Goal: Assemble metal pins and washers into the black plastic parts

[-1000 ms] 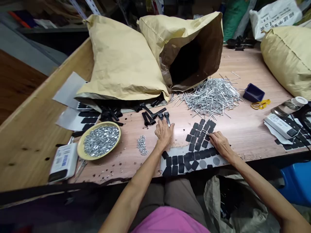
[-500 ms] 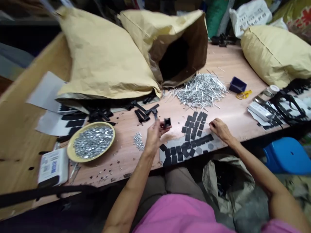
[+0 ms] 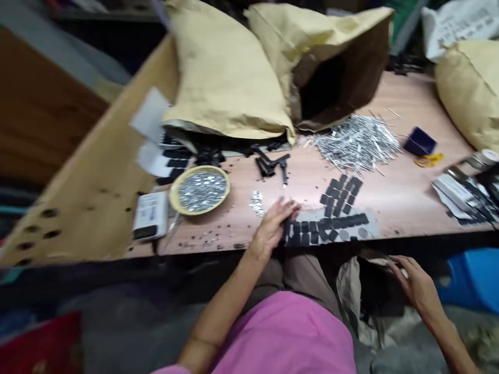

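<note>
- Black pads (image 3: 346, 222) lie in rows on and beyond a pale sheet (image 3: 373, 229), many seemingly left
- Left hand (image 3: 275, 223) is beside them, right hand (image 3: 417, 283) at the sack (image 3: 350, 283) below; blur hides whether fingers grip anything
- Metal pins (image 3: 360, 145) stay heaped; what is done cannot be told

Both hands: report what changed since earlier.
The right hand left the black pads and dropped to the open bag below the table; the left hand drew back toward the near edge, its grip unclear. The bowl and metal pin pile stayed put.
</note>
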Action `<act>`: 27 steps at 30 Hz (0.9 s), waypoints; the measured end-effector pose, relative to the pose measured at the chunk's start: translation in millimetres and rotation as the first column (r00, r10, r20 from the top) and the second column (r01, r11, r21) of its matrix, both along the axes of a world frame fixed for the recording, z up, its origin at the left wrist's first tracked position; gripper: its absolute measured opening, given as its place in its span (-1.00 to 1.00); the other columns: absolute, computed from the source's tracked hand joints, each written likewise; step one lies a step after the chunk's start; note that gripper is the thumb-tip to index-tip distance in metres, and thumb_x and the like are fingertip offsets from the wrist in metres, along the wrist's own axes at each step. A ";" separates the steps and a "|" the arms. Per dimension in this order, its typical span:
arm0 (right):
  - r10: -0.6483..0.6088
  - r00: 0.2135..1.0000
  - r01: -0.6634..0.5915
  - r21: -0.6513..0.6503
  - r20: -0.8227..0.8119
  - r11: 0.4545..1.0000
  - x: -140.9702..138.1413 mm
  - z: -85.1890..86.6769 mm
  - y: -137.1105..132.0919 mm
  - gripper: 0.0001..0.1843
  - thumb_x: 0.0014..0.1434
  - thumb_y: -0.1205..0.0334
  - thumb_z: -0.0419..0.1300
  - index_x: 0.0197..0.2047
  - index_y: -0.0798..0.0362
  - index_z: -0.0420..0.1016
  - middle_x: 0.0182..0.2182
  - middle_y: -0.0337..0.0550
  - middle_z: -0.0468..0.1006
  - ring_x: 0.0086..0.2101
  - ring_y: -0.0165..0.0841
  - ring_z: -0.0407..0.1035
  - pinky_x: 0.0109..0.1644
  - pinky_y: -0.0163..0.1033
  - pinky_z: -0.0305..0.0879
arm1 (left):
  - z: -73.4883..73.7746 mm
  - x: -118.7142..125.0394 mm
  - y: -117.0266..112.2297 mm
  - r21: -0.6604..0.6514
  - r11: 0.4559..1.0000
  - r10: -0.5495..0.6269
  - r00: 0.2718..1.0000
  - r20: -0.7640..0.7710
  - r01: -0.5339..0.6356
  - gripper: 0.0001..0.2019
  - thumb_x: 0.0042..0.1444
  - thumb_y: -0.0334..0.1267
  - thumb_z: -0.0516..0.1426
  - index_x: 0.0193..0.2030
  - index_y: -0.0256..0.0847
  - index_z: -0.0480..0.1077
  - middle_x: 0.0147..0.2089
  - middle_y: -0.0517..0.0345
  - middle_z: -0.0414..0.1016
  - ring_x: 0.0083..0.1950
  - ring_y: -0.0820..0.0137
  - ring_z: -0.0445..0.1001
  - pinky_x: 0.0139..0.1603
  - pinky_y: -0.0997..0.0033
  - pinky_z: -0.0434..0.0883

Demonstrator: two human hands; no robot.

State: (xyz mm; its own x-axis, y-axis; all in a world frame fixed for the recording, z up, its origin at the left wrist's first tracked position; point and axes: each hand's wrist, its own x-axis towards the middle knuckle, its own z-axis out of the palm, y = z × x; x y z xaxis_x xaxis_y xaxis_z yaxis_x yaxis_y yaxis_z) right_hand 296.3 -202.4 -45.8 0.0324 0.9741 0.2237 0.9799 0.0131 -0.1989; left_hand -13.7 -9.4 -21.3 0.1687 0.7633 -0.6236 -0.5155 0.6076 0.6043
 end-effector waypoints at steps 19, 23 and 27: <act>0.408 0.912 -0.407 -0.204 -0.041 0.890 -225.6 -25.4 248.2 -0.75 0.27 0.21 -0.01 -0.18 0.00 0.49 -0.28 -0.09 0.51 -0.34 -0.32 0.40 -0.42 -0.31 0.16 | -26.0 -90.4 -39.5 -0.075 0.990 0.118 0.993 0.017 -0.116 -0.58 -0.34 -0.12 0.37 -0.35 -0.30 0.40 -0.58 0.37 0.30 -0.76 0.76 -0.02 -0.73 0.65 -0.19; 0.382 0.923 -0.384 -0.110 -0.039 0.917 -204.1 -28.6 234.3 -0.68 0.30 0.17 -0.06 -0.15 0.03 0.50 -0.29 -0.07 0.51 -0.33 -0.31 0.41 -0.39 -0.30 0.19 | -28.4 -93.2 -33.7 -0.055 0.993 0.105 0.994 -0.014 -0.105 -0.54 -0.36 -0.05 0.35 -0.33 -0.28 0.40 -0.59 0.39 0.27 -0.75 0.76 -0.03 -0.72 0.64 -0.22; 0.227 0.972 -0.229 -0.038 -0.066 0.973 -180.8 -35.2 222.9 -0.57 0.34 0.10 -0.15 -0.15 0.05 0.52 -0.31 -0.05 0.52 -0.35 -0.30 0.41 -0.40 -0.29 0.20 | -30.7 -89.9 -31.5 -0.044 0.996 0.083 0.996 -0.020 -0.084 -0.50 -0.35 -0.04 0.35 -0.27 -0.28 0.41 -0.60 0.39 0.26 -0.75 0.75 -0.05 -0.71 0.63 -0.22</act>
State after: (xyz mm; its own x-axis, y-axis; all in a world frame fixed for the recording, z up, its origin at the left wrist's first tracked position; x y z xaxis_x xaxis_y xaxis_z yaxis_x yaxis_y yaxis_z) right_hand 115.5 20.4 -81.1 -0.1797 0.9665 0.1835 0.9382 0.2244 -0.2636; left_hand -103.6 -40.9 -52.0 0.0936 0.7456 -0.6597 -0.5545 0.5894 0.5875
